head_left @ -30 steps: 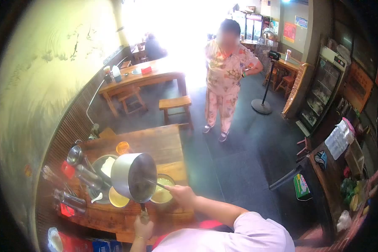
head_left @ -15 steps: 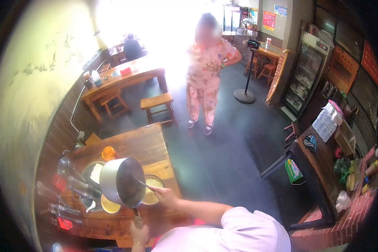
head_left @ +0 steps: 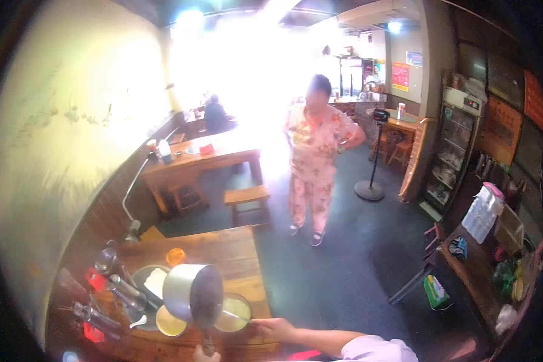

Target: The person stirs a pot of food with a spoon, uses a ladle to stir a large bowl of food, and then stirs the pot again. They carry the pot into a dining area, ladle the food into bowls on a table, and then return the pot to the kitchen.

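Observation:
My left hand [head_left: 206, 355] grips the handle of a silver saucepan [head_left: 181, 292], which is tipped with its mouth facing right. My right hand [head_left: 274, 330] is closed around the end of a thin-handled utensil [head_left: 238, 316] whose far end reaches over a round bowl [head_left: 247, 306] of pale yellowish food. Another pale yellow bowl [head_left: 170, 323] sits under the saucepan's lower left. Behind the saucepan, a dark round tray [head_left: 140, 279] carries something white, and a white spoon [head_left: 139, 322] lies at its near edge. What the saucepan holds is hard to make out.
An orange cup [head_left: 175, 257] stands on the wooden table [head_left: 238, 253], with metal canisters [head_left: 127, 292] and red packets [head_left: 95, 279] on the left. A person [head_left: 314, 145] in patterned clothes stands beyond. A stool [head_left: 246, 196], fan stand [head_left: 369, 190] and side table [head_left: 464, 259] surround the floor.
My view has tilted upward, so the scene sits lower. The utensil in my right hand has gone from the saucepan's mouth to the bowl beside it. The saucepan stays tipped in my left hand.

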The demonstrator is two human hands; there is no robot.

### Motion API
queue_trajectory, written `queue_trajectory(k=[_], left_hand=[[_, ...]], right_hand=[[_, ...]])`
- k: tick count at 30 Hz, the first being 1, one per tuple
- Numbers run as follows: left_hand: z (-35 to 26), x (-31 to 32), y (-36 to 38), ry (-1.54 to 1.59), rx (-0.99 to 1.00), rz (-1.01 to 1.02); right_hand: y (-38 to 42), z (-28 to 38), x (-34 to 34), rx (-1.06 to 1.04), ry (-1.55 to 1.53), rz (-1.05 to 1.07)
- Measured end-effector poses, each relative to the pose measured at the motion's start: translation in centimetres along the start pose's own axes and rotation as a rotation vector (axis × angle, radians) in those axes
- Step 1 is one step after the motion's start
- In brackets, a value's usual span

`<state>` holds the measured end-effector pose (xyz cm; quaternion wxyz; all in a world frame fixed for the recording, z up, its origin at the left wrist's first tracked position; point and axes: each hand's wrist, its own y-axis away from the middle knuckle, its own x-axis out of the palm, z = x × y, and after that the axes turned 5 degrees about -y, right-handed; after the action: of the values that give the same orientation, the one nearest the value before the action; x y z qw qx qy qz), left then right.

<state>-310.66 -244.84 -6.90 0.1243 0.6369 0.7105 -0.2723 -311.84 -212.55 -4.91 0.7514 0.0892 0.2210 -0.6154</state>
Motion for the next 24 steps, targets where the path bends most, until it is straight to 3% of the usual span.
queue_trajectory(k=[2, 3, 4, 5, 7, 12, 15, 17, 18, 19, 20, 24], left_hand=[[-1.9, -0.4, 0.8, -0.29, 0.102, 0.048], [-2.2, -0.6, 0.4, -0.234, 0.022, 0.056], [-2.6, -0.5, 0.1, -0.178, -0.067, 0.069], [-3.5, -0.6, 0.1, -0.124, -0.166, 0.082], [-8.1, -1.0, 0.3, -0.106, -0.193, 0.066], [-7.0, -0.5, 0.8, -0.157, -0.166, 0.068], [-7.9, -1.1, 0.8, -0.154, -0.156, 0.09], [-7.6, -1.2, 0.6, -0.147, -0.165, 0.097], [-7.5, -1.2, 0.5, -0.165, -0.148, 0.088], [-7.4, -1.2, 0.5, -0.185, -0.132, 0.082], [-7.2, -1.2, 0.4, -0.193, -0.042, 0.049], [-7.6, -1.1, 0.3, -0.145, -0.184, 0.108]], right_hand=[[-0.1, -0.4, -0.6, -0.118, 0.012, -0.013], [0.1, 0.3, -1.3, -0.162, 0.02, -0.023], [0.0, 1.5, -1.9, -0.065, 0.05, 0.062], [-0.2, 1.1, -1.4, -0.194, 0.054, -0.025], [-0.4, 4.6, -1.8, -0.187, 0.027, -0.019], [-0.8, 2.7, 1.6, -0.269, -0.155, -0.073], [0.3, 1.4, -0.1, -0.171, 0.106, -0.048], [1.3, -1.2, -0.6, -0.215, 0.043, -0.131], [1.8, -1.3, -1.1, -0.115, 0.197, -0.093], [2.2, -1.2, -1.7, -0.149, 0.172, -0.117], [2.3, -0.9, -1.9, -0.173, 0.172, -0.127], [1.0, 1.3, -1.9, -0.187, 0.102, -0.128]])
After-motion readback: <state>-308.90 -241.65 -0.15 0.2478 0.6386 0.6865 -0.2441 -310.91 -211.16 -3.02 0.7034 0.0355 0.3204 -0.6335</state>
